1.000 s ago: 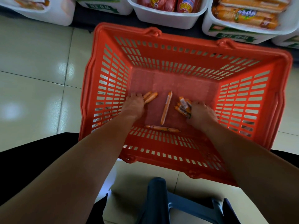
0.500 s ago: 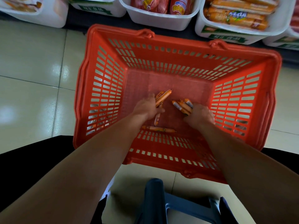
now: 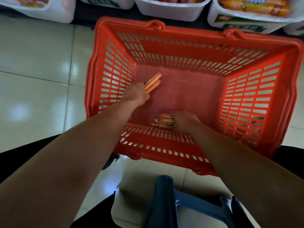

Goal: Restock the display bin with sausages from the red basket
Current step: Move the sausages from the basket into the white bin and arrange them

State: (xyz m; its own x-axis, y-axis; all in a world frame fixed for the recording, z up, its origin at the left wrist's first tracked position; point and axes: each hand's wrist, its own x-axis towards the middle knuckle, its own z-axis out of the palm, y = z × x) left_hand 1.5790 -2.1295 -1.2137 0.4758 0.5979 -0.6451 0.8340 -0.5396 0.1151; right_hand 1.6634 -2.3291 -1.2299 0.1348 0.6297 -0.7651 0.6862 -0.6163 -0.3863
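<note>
I see a red basket (image 3: 189, 38) of slotted, matt-looking plastic on glossy floor tiles (image 3: 36, 63) that throw back light. The sausages (image 3: 153, 83) wear shiny casings, perhaps plastic film. The far bins (image 3: 172, 14) look smooth white plastic.

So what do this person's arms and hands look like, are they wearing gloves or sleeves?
No gloves and no sleeves show: the left hand and right hand are bare, and both forearms are uncovered all the way to the picture's edge. No watch, ring or bracelet is visible. Dark clothing shows only below the arms.
</note>
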